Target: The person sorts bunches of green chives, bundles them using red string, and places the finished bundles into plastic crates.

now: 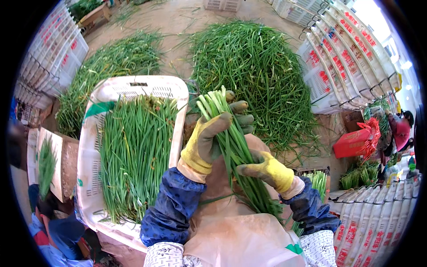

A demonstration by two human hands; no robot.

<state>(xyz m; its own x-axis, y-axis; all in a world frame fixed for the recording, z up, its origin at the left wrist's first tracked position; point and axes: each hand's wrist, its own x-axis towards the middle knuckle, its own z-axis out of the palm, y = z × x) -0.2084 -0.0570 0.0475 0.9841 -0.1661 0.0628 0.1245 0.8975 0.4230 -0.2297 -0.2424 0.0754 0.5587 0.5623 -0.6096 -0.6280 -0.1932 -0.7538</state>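
A bunch of green garlic chives slants across my lap, pale cut ends up and leaf tips down to the right. My left hand, in a yellow knit glove with a grey-green coated palm, grips the bunch near those pale ends. Lower on the stems, my right hand, gloved alike, has its thumb and fingers around the leaves. Beneath lies a translucent plastic apron. To the left of my left hand is a white plastic crate, with chives laid lengthwise in it.
Loose chives form a large heap ahead and another heap at the far left. Stacked white crates stand right, more crates left. A red bag and bundled chives lie right. Another person sits at lower left.
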